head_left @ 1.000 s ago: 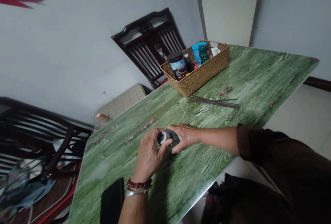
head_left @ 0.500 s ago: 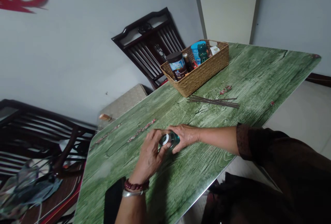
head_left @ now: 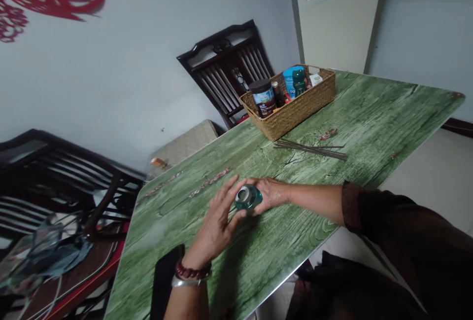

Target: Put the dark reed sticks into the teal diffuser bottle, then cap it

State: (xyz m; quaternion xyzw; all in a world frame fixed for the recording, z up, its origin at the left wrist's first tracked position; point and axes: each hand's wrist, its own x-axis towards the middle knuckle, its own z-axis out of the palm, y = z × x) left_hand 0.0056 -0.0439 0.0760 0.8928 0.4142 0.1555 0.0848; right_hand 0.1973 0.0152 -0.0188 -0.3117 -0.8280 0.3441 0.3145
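A small teal glass bottle (head_left: 248,198) stands on the green wood-patterned table (head_left: 158,246), its round grey rim facing up. My right hand (head_left: 271,193) is wrapped around the bottle from the right. On the other side, my left hand (head_left: 221,219), with a dark red bead bracelet and a silver bangle at the wrist, has its fingers apart close beside the bottle. Whether its fingertips touch the glass is unclear. Several thin dark sticks (head_left: 310,148) lie together on the table beyond my right hand.
Behind the sticks is a wicker basket (head_left: 303,112) holding a dark jar (head_left: 264,99), a blue container and a green bottle. A black flat object (head_left: 165,283) lies by my left wrist. Dark wooden chairs (head_left: 231,71) stand past the table, with bags on the left one.
My left hand has loosened from the bottle top, and its fingers are now spread. The bottle's rim shows more fully. My right hand keeps its hold. The whole view has shifted slightly.
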